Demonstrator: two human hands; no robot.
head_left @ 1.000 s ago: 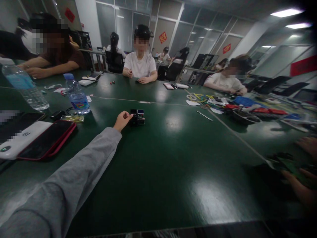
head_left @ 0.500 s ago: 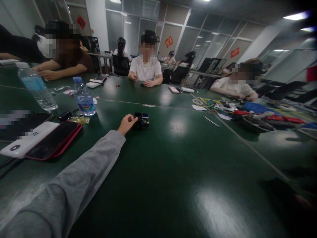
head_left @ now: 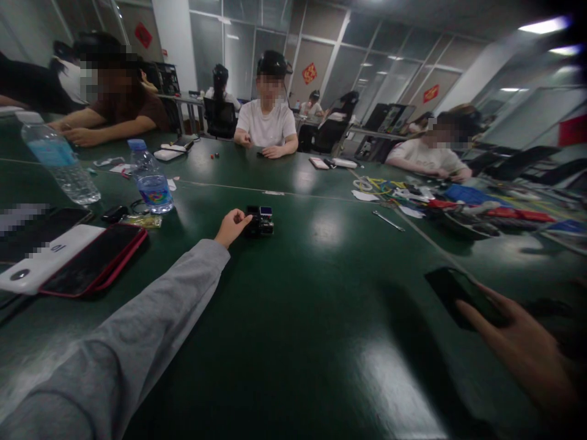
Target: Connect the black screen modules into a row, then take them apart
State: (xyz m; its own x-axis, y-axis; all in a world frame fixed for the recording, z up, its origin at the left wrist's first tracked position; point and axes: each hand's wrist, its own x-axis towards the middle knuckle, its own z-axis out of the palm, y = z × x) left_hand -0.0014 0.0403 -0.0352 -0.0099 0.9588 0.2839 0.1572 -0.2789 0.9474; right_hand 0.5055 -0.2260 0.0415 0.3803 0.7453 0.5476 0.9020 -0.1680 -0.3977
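Observation:
My left hand (head_left: 233, 227), in a grey sleeve, reaches out over the green table. Its fingers are curled, with the thumb against the left side of a small black device (head_left: 261, 223) standing on the tabletop. Part of the device catches light like a small screen; its exact kind is too small to make out. At the lower right, my right hand (head_left: 518, 339) grips a dark, flat phone (head_left: 452, 293), thumb on the near side and fingers along the far side. The phone is held above the table and casts a long shadow.
Two water bottles (head_left: 151, 183) stand at the left, behind several phones (head_left: 94, 263). A wrench (head_left: 388, 221) lies right of centre, near a heap of cables and tools (head_left: 477, 211). Several people sit around the green table (head_left: 293, 305).
My right hand has come in from the right edge with the phone. The left hand keeps its place at the device. The whole view has shifted slightly.

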